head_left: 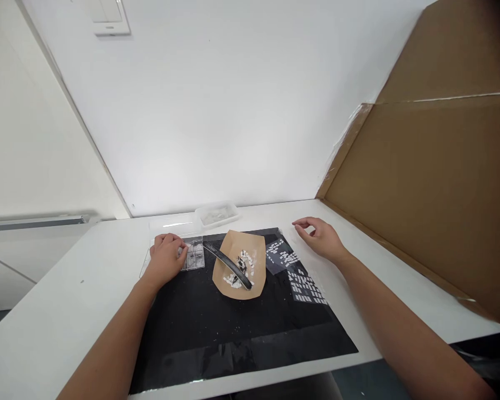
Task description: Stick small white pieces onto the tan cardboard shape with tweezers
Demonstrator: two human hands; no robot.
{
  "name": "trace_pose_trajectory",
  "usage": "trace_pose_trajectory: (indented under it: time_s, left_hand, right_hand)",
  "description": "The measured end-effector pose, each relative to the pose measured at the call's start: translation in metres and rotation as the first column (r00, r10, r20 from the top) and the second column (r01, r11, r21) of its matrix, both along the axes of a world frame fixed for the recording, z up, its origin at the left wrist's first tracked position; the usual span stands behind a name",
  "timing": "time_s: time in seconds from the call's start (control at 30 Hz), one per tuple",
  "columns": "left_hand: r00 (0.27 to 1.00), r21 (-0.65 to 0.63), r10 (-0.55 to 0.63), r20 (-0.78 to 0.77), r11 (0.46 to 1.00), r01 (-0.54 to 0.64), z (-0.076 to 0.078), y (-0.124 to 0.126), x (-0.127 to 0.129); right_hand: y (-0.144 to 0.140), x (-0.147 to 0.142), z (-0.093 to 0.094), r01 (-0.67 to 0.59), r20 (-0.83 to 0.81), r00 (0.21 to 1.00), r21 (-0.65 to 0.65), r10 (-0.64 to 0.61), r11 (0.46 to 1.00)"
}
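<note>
My left hand (166,256) is over a clear compartment box (196,260), its fingers curled and thumb near the index finger. Anything between those fingertips is too small to make out. My right hand (320,238) hovers at the table's right side, thumb and index finger pinched; what they hold, if anything, does not show. Between the hands lies a brown paper tray (256,244) with small white pieces (233,281) in it. A long, curved black strip (229,262) rests slantwise across the tray.
Dark sheets (302,288) with rows of white pieces lie to the right on the black mat (200,322). Behind it stands a white plastic tub (217,215). A cardboard panel (425,194) rises along the right of the white table (66,322), with a wall behind.
</note>
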State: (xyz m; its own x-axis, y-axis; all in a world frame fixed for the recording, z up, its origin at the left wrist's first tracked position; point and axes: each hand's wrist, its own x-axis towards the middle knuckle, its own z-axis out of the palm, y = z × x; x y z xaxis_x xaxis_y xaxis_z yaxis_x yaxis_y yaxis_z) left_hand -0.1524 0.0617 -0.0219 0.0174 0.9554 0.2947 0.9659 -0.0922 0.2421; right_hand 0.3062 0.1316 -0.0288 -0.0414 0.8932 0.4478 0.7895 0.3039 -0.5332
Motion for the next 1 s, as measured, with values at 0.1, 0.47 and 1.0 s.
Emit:
trace_pose_trajectory:
  time_s: [0.1,0.47,1.0]
  left_hand:
    - [0.999,-0.025,0.022,0.024,0.999,-0.022,0.001,0.0,0.001]
    - [0.996,-0.012,0.085,0.029,0.996,-0.084,0.008,0.002,-0.008]
    - [0.986,-0.087,-0.074,-0.147,0.994,0.062,0.008,0.001,-0.033]
  right_hand:
    - [0.001,0.0,0.0,-0.011,0.003,1.0,-0.003,0.011,1.0]
    - [-0.004,-0.006,0.005,-0.035,0.01,0.999,-0.037,0.035,0.999]
    - [-0.017,-0.012,0.014,-0.138,-0.103,0.986,-0.1,0.128,0.985]
